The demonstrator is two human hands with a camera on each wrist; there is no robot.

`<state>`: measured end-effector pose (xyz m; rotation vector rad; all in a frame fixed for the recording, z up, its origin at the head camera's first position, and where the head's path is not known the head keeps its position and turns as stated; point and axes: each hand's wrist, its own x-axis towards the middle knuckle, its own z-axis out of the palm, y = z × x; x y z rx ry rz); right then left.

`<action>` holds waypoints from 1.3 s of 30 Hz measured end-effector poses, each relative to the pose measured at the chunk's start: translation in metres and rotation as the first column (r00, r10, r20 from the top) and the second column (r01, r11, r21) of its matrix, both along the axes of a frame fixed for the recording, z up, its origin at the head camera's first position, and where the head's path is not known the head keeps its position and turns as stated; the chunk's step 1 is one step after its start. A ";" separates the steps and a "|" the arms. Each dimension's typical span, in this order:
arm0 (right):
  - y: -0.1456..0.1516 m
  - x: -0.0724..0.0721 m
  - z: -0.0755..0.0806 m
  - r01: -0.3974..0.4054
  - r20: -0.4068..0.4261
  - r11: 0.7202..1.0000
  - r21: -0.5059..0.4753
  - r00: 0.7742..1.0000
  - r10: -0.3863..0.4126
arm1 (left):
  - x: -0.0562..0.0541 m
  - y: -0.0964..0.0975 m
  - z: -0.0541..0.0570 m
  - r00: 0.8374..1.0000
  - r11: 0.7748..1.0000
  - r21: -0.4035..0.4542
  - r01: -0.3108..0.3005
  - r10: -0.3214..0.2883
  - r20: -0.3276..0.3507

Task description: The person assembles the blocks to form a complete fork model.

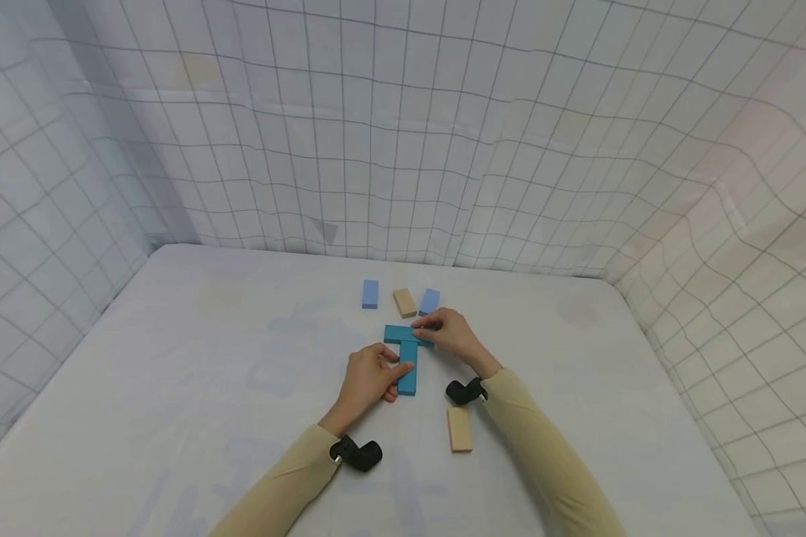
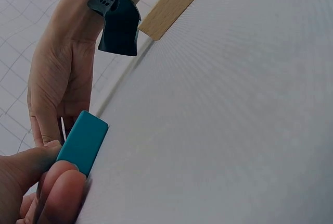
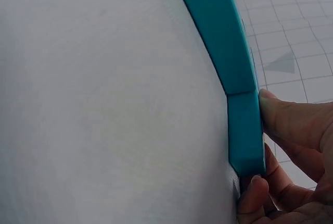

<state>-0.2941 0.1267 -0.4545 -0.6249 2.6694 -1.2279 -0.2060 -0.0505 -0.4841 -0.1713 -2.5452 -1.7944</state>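
Note:
Two teal rectangular blocks lie on the white tabletop, forming a T in the head view. The crossbar block [image 1: 395,333] runs sideways, and the stem block [image 1: 407,379] points toward the person with its far end against the crossbar. My left hand [image 1: 368,374] pinches the stem block, thumb over the top and fingers along its left side. At the right part of the crossbar, my right hand [image 1: 451,334] holds that block between thumb and fingers, partly covering it. In the right wrist view, the stem [image 3: 213,31] meets the crossbar [image 3: 247,130] at a thin seam.
Beyond the T stand a blue block [image 1: 370,294], a wooden block [image 1: 404,303] and another blue block [image 1: 429,300], close to the right hand. A second wooden block [image 1: 460,429] lies beside the right forearm. Grid-patterned curtains [image 1: 403,164] surround the table.

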 end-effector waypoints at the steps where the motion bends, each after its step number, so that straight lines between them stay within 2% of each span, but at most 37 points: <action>1: 0.000 0.000 -0.001 0.001 -0.002 1.000 0.004 1.000 -0.001 | 0.000 0.000 0.000 1.000 1.000 0.000 -0.001 0.001 0.001; 10: 0.003 -0.001 -0.009 -0.049 -0.008 0.998 0.024 0.999 0.050 | 0.000 -0.001 0.000 1.000 1.000 -0.004 0.001 -0.001 -0.003; 22: 0.006 -0.001 -0.009 -0.105 0.002 0.994 0.016 0.994 0.105 | 0.002 0.000 0.004 1.000 1.000 0.009 0.005 -0.005 0.011; 29: 0.006 0.000 -0.009 -0.107 -0.018 0.994 0.018 0.994 0.107 | 0.001 0.001 0.001 1.000 1.000 0.013 0.003 -0.003 -0.017; 35: 0.005 0.003 -0.007 -0.084 0.011 0.996 0.008 0.996 0.083 | 0.001 0.002 -0.001 0.995 1.000 -0.013 -0.009 0.008 -0.103; 37: 0.005 0.003 -0.007 -0.083 0.015 0.997 0.003 0.996 0.083 | 0.001 0.003 -0.002 0.985 0.997 -0.075 -0.031 0.018 -0.170; 39: 0.006 0.003 -0.007 -0.085 0.018 0.996 0.002 0.996 0.085 | 0.001 0.004 -0.001 0.969 0.986 -0.152 -0.065 0.026 -0.244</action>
